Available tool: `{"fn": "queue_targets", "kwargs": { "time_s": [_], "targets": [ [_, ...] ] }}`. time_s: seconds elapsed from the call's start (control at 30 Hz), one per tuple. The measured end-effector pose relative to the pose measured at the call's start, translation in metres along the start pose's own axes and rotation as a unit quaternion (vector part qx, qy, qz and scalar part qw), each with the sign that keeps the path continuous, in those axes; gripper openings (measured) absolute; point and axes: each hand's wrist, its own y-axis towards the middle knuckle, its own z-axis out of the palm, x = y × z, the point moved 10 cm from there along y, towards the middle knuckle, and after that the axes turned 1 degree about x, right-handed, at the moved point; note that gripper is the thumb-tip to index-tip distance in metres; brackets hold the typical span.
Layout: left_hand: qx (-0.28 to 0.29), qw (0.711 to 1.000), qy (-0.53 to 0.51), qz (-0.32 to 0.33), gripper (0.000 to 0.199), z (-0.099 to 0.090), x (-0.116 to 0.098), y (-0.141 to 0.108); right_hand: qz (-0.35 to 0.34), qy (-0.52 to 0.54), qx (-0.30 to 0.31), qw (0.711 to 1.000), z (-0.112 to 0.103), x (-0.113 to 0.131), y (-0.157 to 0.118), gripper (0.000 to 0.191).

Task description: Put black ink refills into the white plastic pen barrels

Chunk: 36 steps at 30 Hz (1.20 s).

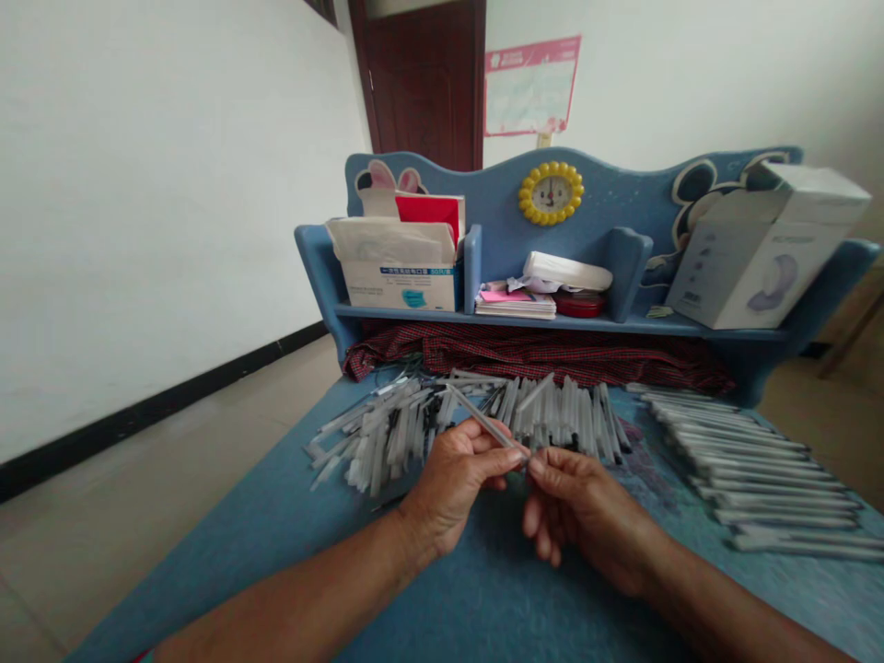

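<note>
A white wall [663, 83] and a blue shelf unit [498, 235] stand behind the blue worktop [276, 516]. The left hand [448, 474] grips a translucent tube [480, 416] between thumb and bent fingers, above the worktop; the tube slants away to the left. The right hand [584, 497] has thumb and forefinger pinched on the tube's near end, other fingers loosely curled. Similar tubes [397, 437] lie heaped beyond the hands. Pens [766, 481] lie side by side at the right.
</note>
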Motion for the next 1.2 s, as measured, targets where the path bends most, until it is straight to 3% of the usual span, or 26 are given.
{"fn": "queue_targets", "kwargs": {
  "time_s": [0.13, 0.33, 0.53, 1.2],
  "targets": [
    [0.011, 1.0, -0.005, 0.008, 0.019, 0.0023, -0.0013, -0.0002, 0.018, 0.008, 0.013, 1.0, 0.0026, -0.0028, 0.0, 0.034],
    [-0.005, 1.0, 0.0, 0.01, 0.021, -0.0014, -0.0012, 0.0006, -0.002, -0.003, -0.008, 1.0, -0.0027, 0.0037, -0.0006, 0.024],
    [0.003, 1.0, -0.009, 0.015, 0.02, 0.0008, -0.004, -0.0005, 0.021, 0.009, 0.015, 1.0, 0.0015, -0.0034, -0.0003, 0.031],
    [0.008, 1.0, -0.022, 0.02, 0.02, 0.0029, -0.006, -0.0011, -0.018, 0.013, 0.002, 1.0, -0.0002, 0.0033, -0.0004, 0.028]
  ]
}}
